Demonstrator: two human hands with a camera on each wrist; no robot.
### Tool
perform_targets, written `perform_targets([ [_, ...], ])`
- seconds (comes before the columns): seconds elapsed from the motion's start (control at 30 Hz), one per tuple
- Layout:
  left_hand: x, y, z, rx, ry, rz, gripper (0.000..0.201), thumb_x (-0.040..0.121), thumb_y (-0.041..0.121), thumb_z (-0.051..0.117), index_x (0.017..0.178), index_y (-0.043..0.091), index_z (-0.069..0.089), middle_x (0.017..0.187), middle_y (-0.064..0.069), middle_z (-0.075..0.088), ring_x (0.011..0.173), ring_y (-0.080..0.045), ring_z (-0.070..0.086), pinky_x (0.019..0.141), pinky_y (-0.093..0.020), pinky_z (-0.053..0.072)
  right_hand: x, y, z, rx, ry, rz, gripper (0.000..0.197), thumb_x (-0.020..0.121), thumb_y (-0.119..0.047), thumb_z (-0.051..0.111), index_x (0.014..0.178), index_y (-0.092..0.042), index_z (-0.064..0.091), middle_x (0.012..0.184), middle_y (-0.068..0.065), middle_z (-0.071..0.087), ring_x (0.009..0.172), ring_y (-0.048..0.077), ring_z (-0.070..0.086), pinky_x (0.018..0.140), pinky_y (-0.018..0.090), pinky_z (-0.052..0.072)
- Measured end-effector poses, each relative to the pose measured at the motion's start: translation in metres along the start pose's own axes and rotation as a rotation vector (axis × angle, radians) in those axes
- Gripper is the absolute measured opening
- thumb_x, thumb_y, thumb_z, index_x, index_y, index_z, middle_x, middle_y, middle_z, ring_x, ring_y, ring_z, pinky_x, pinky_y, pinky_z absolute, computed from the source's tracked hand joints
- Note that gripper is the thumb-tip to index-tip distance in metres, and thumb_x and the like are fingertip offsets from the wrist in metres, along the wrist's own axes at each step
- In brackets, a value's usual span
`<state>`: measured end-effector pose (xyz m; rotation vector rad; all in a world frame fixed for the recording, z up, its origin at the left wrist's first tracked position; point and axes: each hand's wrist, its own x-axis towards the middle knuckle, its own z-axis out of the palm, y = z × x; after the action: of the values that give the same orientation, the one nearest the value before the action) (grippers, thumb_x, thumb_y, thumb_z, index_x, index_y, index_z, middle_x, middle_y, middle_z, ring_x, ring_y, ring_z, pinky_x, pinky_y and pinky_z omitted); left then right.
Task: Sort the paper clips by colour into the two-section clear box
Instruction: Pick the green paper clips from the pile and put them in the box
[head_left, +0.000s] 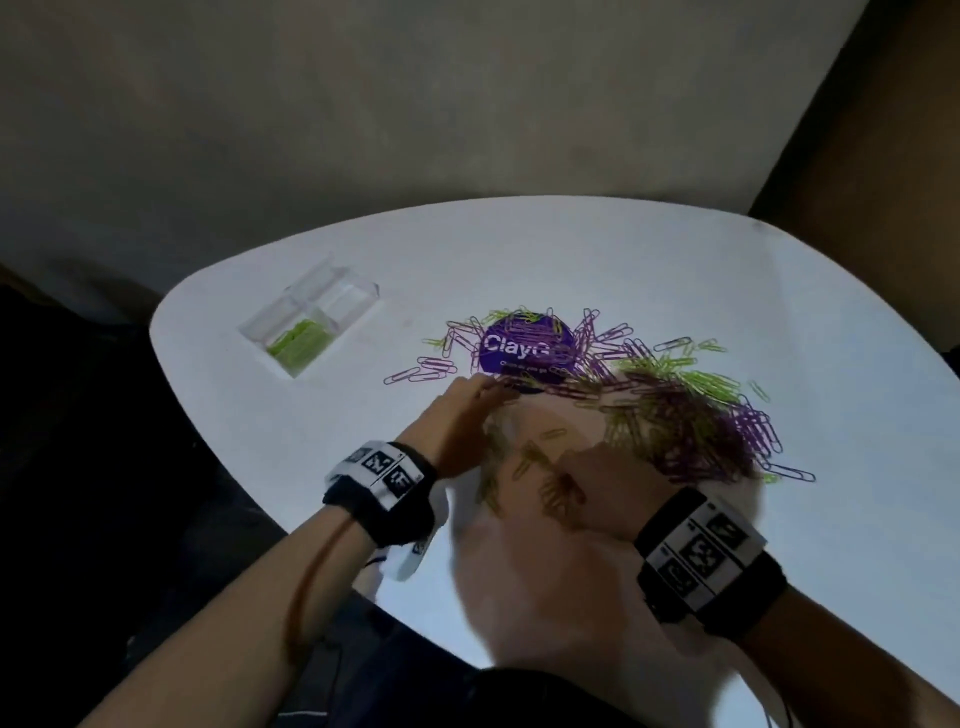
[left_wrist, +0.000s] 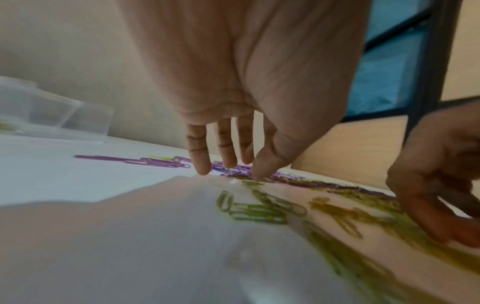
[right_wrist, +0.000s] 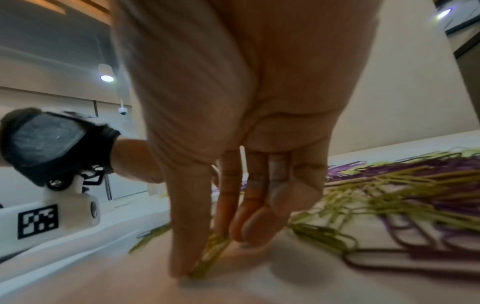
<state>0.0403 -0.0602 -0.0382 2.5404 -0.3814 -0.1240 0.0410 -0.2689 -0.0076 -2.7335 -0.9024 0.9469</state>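
Observation:
A clear two-section box (head_left: 358, 306) stands at the table's far left; green clips (head_left: 301, 340) lie in its near section. A mixed heap of purple clips (head_left: 691, 431) and green clips (head_left: 706, 382) spreads around a purple round disc (head_left: 519, 348). My left hand (head_left: 467, 410) reaches to the heap's near edge, its straight fingers (left_wrist: 200, 162) touching the table beside purple clips (left_wrist: 161, 162). My right hand (head_left: 597, 499), blurred, hovers low over loose green clips (left_wrist: 257, 211). In the right wrist view the right hand (right_wrist: 207, 246) pinches a few green clips (right_wrist: 215, 242) between thumb and fingers.
The white table (head_left: 675, 260) has a rounded far edge with a wall behind it. A large purple clip (right_wrist: 415, 257) lies just right of my right hand. The box (left_wrist: 52, 111) sits well left of both hands, with bare tabletop between.

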Motion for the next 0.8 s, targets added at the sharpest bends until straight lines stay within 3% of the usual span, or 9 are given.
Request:
perform_targets([
  [0.07, 0.009, 0.007, 0.002, 0.146, -0.097, 0.021, 0.046, 0.084, 0.013, 0.049, 0.129, 0.021, 0.051, 0.126, -0.013, 0.055, 0.113, -0.032, 0.052, 0.092, -0.044, 0.047, 0.005, 0.003, 0.004, 0.034, 0.059, -0.040, 0.027, 0.086, -0.023, 0.058, 0.110, -0.013, 0.059, 0.114, 0.011, 0.060, 0.108, 0.029, 0.056, 0.085, 0.035, 0.046],
  [0.17, 0.002, 0.009, 0.004, 0.333, -0.156, 0.079, 0.041, 0.078, 0.005, 0.058, 0.119, 0.010, 0.060, 0.112, -0.013, 0.058, 0.100, -0.033, 0.053, 0.077, -0.046, 0.051, 0.012, 0.002, 0.003, 0.104, 0.158, -0.143, 0.021, 0.083, -0.016, 0.057, 0.102, -0.011, 0.064, 0.106, 0.010, 0.067, 0.101, 0.029, 0.061, 0.081, 0.034, 0.049],
  [0.27, -0.021, 0.000, 0.004, 0.232, -0.117, 0.135, 0.043, 0.079, 0.002, 0.042, 0.115, 0.008, 0.063, 0.108, -0.011, 0.060, 0.095, -0.032, 0.056, 0.076, -0.043, 0.053, 0.013, 0.007, 0.001, 0.201, 0.290, -0.159, 0.038, 0.081, -0.022, 0.063, 0.118, -0.017, 0.059, 0.114, 0.007, 0.059, 0.106, 0.026, 0.057, 0.084, 0.032, 0.046],
  [0.4, -0.044, -0.003, 0.001, 0.210, 0.001, -0.002, 0.051, 0.086, 0.035, 0.043, 0.132, 0.014, 0.051, 0.122, -0.009, 0.056, 0.101, -0.031, 0.054, 0.087, -0.044, 0.048, 0.013, 0.008, 0.004, 0.084, 0.275, -0.029, 0.084, 0.072, -0.058, 0.068, 0.136, -0.013, 0.037, 0.131, 0.007, 0.036, 0.123, 0.026, 0.039, 0.096, 0.035, 0.041],
  [0.47, -0.049, 0.005, 0.002, 0.264, -0.117, -0.095, 0.077, 0.080, 0.067, 0.042, 0.140, 0.019, 0.039, 0.128, -0.008, 0.051, 0.108, -0.029, 0.049, 0.092, -0.045, 0.044, 0.016, -0.002, 0.007, -0.014, 0.251, -0.018, 0.088, 0.066, -0.066, 0.068, 0.128, -0.010, 0.039, 0.125, 0.008, 0.036, 0.119, 0.026, 0.037, 0.090, 0.035, 0.041],
  [0.53, -0.051, 0.018, 0.006, 0.289, -0.206, -0.136, 0.093, 0.070, 0.075, 0.052, 0.143, 0.022, 0.032, 0.133, -0.008, 0.044, 0.115, -0.029, 0.044, 0.098, -0.042, 0.039, 0.020, -0.008, 0.010, -0.043, 0.236, -0.028, 0.080, 0.067, -0.061, 0.071, 0.120, -0.009, 0.043, 0.121, 0.009, 0.036, 0.116, 0.026, 0.037, 0.089, 0.035, 0.043],
  [0.67, -0.047, 0.034, 0.010, 0.260, -0.243, -0.230, 0.077, 0.073, 0.042, 0.072, 0.139, 0.021, 0.038, 0.134, -0.006, 0.038, 0.116, -0.027, 0.038, 0.096, -0.031, 0.033, 0.025, -0.014, 0.013, 0.022, 0.262, -0.078, 0.046, 0.078, -0.032, 0.071, 0.112, -0.009, 0.052, 0.116, 0.008, 0.041, 0.112, 0.025, 0.043, 0.090, 0.035, 0.046],
  [0.73, -0.045, 0.038, 0.011, 0.244, -0.170, -0.182, 0.053, 0.075, 0.026, 0.070, 0.124, 0.012, 0.056, 0.121, -0.010, 0.049, 0.110, -0.026, 0.046, 0.086, -0.027, 0.034, 0.026, -0.017, 0.013, 0.039, 0.278, -0.117, 0.032, 0.081, -0.019, 0.067, 0.109, -0.008, 0.058, 0.113, 0.011, 0.047, 0.109, 0.027, 0.049, 0.089, 0.034, 0.044],
  [0.8, -0.046, 0.045, 0.016, 0.229, -0.080, -0.133, 0.036, 0.064, 0.006, 0.073, 0.099, 0.005, 0.068, 0.096, -0.015, 0.060, 0.086, -0.029, 0.059, 0.070, -0.029, 0.044, 0.027, -0.021, 0.011, 0.030, 0.267, -0.145, 0.021, 0.081, -0.014, 0.064, 0.101, -0.007, 0.063, 0.109, 0.013, 0.052, 0.103, 0.029, 0.055, 0.080, 0.032, 0.042],
])
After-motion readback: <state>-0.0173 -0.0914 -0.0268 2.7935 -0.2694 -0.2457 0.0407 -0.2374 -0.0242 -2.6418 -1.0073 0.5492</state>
